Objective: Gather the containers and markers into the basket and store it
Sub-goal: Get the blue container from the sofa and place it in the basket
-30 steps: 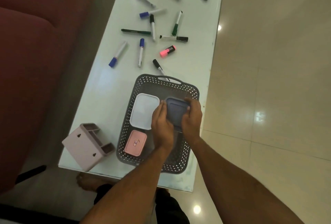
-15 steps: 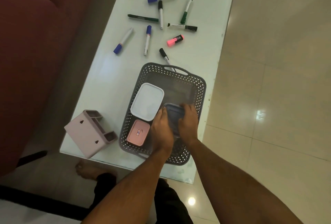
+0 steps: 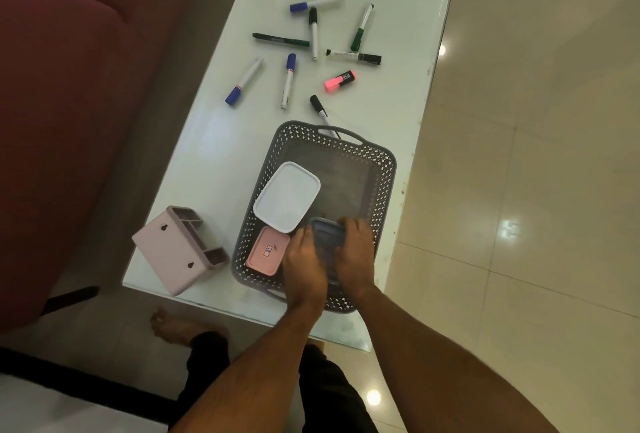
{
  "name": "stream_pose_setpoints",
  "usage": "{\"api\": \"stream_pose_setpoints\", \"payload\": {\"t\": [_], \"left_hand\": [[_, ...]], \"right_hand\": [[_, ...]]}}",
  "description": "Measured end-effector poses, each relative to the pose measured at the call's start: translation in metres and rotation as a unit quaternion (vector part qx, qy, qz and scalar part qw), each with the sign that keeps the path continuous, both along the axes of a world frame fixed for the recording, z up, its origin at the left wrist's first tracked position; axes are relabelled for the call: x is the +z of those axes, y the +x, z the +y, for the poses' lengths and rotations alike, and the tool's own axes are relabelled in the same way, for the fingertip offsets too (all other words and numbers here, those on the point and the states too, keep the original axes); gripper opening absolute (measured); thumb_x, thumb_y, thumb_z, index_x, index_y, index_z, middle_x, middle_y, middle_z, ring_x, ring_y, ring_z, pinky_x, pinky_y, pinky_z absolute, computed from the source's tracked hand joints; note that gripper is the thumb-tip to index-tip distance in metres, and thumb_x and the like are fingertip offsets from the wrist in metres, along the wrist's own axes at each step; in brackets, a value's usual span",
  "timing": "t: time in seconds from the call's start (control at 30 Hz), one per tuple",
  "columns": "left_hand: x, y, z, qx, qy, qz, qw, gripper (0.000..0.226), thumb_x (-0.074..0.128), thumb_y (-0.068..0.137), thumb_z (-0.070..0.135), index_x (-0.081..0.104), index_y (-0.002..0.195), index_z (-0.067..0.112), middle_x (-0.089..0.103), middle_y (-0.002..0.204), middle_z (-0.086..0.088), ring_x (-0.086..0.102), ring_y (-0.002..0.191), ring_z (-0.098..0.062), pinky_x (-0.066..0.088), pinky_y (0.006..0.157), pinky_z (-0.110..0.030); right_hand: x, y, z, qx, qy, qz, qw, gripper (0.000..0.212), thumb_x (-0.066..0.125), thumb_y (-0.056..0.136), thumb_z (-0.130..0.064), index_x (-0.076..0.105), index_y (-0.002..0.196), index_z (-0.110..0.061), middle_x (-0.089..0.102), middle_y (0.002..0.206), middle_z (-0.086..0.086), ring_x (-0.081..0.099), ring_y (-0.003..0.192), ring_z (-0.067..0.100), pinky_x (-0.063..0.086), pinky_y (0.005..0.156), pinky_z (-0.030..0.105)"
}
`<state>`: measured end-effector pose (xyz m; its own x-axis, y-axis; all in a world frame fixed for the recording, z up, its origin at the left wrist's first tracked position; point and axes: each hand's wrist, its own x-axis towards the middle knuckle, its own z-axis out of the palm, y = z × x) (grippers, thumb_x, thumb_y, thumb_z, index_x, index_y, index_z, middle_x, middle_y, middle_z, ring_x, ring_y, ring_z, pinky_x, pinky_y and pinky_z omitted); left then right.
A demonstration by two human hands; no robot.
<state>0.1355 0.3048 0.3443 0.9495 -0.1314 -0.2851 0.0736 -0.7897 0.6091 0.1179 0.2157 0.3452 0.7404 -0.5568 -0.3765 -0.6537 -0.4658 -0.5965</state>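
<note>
A grey lattice basket stands on the near end of the white table. Inside it lie a white-lidded container and a small pink container. My left hand and my right hand grip a blue-grey container from both sides, low in the basket's near right part. Several markers lie scattered on the table beyond the basket, among them a pink highlighter, a blue-capped marker and a black-capped marker by the far handle.
A pale pink desk organiser lies on its side at the table's near left corner. A dark red sofa runs along the left. Tiled floor lies to the right. My bare foot is under the table edge.
Both hands have drawn the blue-grey container from the basket's middle right towards its near end and lowered it.
</note>
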Motion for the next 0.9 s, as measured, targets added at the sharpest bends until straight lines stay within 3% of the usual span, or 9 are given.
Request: {"api": "stream_pose_setpoints", "payload": {"t": [0.13, 0.37, 0.63, 0.83, 0.9], "left_hand": [[0.005, -0.008, 0.004, -0.001, 0.019, -0.003, 1.000, 0.052, 0.066, 0.086, -0.008, 0.061, 0.136, 0.008, 0.068, 0.124, -0.007, 0.064, 0.112, -0.024, 0.057, 0.098, -0.038], [0.007, -0.013, 0.006, 0.035, 0.016, 0.010, 0.999, 0.045, 0.068, 0.087, -0.005, 0.063, 0.130, 0.008, 0.069, 0.124, -0.010, 0.065, 0.114, -0.028, 0.055, 0.099, -0.041], [0.014, -0.016, 0.004, 0.047, 0.017, 0.020, 0.999, 0.049, 0.067, 0.084, -0.009, 0.061, 0.130, 0.007, 0.067, 0.125, -0.012, 0.062, 0.118, -0.029, 0.053, 0.101, -0.042], [0.025, -0.014, 0.005, 0.058, 0.007, 0.015, 0.998, 0.045, 0.064, 0.085, -0.009, 0.062, 0.128, 0.004, 0.068, 0.124, -0.013, 0.063, 0.117, -0.030, 0.053, 0.100, -0.042], [0.030, -0.014, 0.007, 0.055, 0.010, 0.007, 0.998, 0.041, 0.065, 0.087, -0.007, 0.064, 0.126, 0.003, 0.069, 0.123, -0.014, 0.065, 0.115, -0.031, 0.054, 0.099, -0.042]], "right_hand": [[0.003, -0.006, 0.005, 0.006, 0.012, 0.014, 1.000, 0.049, 0.058, 0.082, 0.011, 0.061, 0.128, -0.005, 0.057, 0.125, 0.012, 0.052, 0.116, 0.026, 0.050, 0.103, 0.037], [0.011, -0.015, 0.011, 0.022, 0.045, 0.034, 0.998, 0.045, 0.068, 0.088, -0.004, 0.058, 0.131, -0.007, 0.055, 0.130, 0.011, 0.052, 0.118, 0.025, 0.048, 0.103, 0.034], [0.010, -0.017, 0.010, 0.026, 0.045, 0.029, 0.998, 0.047, 0.074, 0.085, -0.011, 0.058, 0.130, -0.009, 0.057, 0.130, 0.011, 0.053, 0.118, 0.026, 0.051, 0.105, 0.041], [0.019, -0.015, 0.012, 0.013, 0.034, 0.005, 0.999, 0.049, 0.063, 0.087, -0.005, 0.057, 0.135, -0.006, 0.057, 0.133, 0.013, 0.052, 0.123, 0.029, 0.049, 0.108, 0.044], [0.029, -0.010, 0.012, -0.006, 0.029, -0.022, 0.999, 0.055, 0.050, 0.082, -0.016, 0.058, 0.135, -0.003, 0.058, 0.133, 0.015, 0.052, 0.124, 0.029, 0.049, 0.109, 0.044]]}}
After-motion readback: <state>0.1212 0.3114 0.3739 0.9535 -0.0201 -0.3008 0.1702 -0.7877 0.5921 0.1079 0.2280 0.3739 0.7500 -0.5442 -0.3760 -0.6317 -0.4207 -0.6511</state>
